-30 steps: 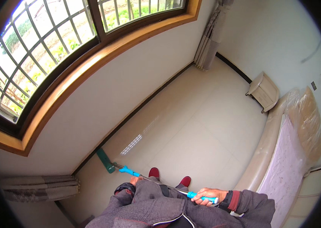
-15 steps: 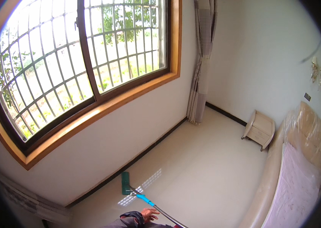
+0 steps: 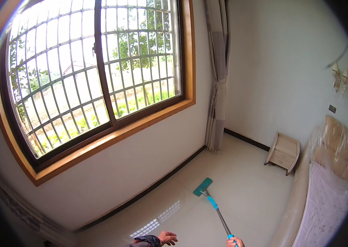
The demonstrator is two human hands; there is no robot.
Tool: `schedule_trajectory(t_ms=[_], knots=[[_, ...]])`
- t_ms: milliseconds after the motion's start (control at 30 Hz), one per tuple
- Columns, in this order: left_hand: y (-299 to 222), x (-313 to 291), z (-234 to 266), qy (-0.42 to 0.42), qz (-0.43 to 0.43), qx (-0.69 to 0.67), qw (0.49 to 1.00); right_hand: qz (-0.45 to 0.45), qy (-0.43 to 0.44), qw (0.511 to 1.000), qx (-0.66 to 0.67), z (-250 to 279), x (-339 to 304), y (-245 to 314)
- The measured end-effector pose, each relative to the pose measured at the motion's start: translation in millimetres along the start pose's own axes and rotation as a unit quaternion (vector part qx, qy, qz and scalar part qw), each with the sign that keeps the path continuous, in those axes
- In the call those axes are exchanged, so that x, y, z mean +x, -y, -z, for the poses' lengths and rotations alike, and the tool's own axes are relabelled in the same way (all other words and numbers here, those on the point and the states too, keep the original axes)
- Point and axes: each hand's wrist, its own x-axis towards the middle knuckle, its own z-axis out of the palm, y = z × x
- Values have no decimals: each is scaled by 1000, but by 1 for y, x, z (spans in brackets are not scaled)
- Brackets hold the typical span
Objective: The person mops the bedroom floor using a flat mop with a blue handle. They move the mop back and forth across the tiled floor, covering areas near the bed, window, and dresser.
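Note:
A flat mop with a green head (image 3: 203, 187) rests on the glossy pale floor (image 3: 186, 214). Its grey pole with turquoise fittings slants down toward the lower edge. There my right hand (image 3: 235, 242) is wrapped round the turquoise grip. My left hand (image 3: 168, 238) hangs free to the left of the pole, fingers spread and touching nothing. A dark sleeve covers that wrist.
A barred window (image 3: 100, 74) with a wooden frame fills the upper left. A tied curtain (image 3: 217, 107) hangs to the floor beside it. A small bedside cabinet (image 3: 283, 152) stands at the far right, near a bed (image 3: 322, 206) with a plastic-wrapped headboard.
The mop head has slid rightward and away from the wall along the floor, and turned. My right hand has come into view on the pole. The view has tilted up slightly.

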Motion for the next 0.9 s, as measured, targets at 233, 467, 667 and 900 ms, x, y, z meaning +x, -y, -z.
schedule_trajectory(t_ms=[233, 467, 667, 900], knots=[[-46, -66, -9, 13, -92, 71, 993, 56, -38, 995, -70, -72, 45, -75], [-53, -152, -4, -97, -270, 110, 952, -53, 131, 990, 11, -209, 57, -165], [-48, -209, 19, -123, -271, -58, 953, -115, 321, 940, -27, -289, 37, -226], [-42, -237, 35, -310, -451, -55, 835, -196, 315, 914, -161, -310, 63, -260]])
